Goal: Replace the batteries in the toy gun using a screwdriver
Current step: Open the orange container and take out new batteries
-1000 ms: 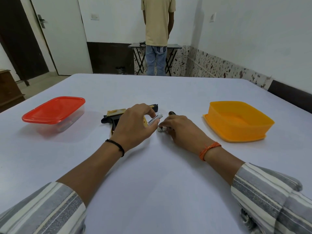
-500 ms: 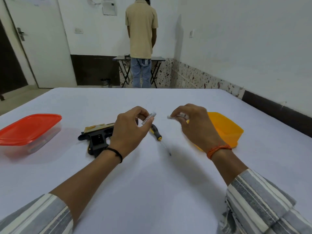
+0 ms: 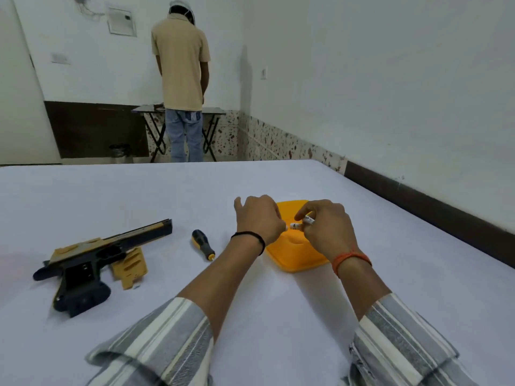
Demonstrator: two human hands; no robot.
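Over yellow container (image 3: 299, 250) near desk's right edge: both hands pinch batteries (image 3: 302, 222); release low, inside rim.

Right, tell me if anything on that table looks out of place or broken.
Nothing looks broken. The toy gun lies on its side with its yellow cover off beside the grip, as a battery change needs. The screwdriver lies loose nearby. Both hands hold batteries over the orange box.
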